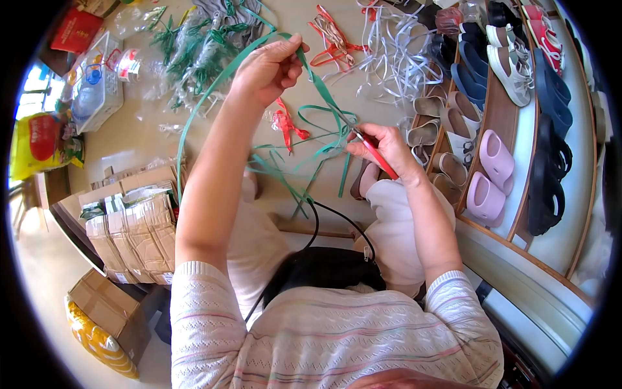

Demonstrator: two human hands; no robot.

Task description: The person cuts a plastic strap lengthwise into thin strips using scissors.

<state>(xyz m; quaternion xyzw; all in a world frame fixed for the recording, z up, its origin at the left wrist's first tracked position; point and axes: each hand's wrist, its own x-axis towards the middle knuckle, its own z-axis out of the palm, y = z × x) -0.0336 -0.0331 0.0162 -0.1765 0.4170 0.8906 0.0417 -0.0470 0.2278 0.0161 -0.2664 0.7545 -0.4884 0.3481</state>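
My left hand (269, 68) is raised, its fingers pinched on a green ribbon (324, 91). One stretch of this ribbon runs down toward my right hand, and another curves down to the left. My right hand (385, 152) is closed on red-handled scissors (376, 154), whose metal tip touches or lies close to the green strands. Whether the blades are apart cannot be made out. Tangled green strips (291, 175) hang below, over a black bag strap (317, 223). Beyond my hands lie a red knotted strip (285, 125) and an orange-red bundle (337, 42).
White ribbons (398, 55) and a green and clear plastic heap (197, 61) cover the floor ahead. A shoe rack (512, 123) with several pairs stands to the right. Cardboard boxes (133, 227) and a white basket (97, 84) are on the left. A black bag (334, 269) rests on my lap.
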